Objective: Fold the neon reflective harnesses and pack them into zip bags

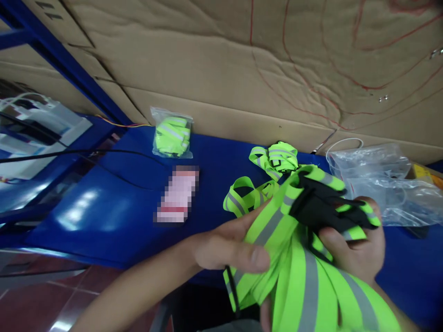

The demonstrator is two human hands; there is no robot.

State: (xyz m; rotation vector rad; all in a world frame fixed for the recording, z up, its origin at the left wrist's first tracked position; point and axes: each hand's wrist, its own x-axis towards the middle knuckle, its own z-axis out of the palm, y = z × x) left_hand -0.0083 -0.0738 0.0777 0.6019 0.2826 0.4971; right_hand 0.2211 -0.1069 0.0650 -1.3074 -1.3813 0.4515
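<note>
A bunch of neon-yellow hi-vis reflective straps (311, 286) with grey stripes and black fabric parts fills the lower right of the head view. My left hand (235, 251) grips the bunch from the left, thumb lying across the straps; its fingers are mostly hidden behind them. On the other side, my right hand (363, 249) is closed around the upper end, where black fabric (316, 203) is gathered. Just beyond my hands, a loose looped strap (238, 198) and a rolled-up strap bundle (282, 157) lie on the blue table.
A clear bag (172, 133) of yellow straps rests against the cardboard wall (194, 60). Nearby on the blue table (114, 184) lies a blurred-out pinkish rectangle (178, 193). Crumpled clear plastic bags (387, 184) sit at right. Black cables (104, 151) cross from the left.
</note>
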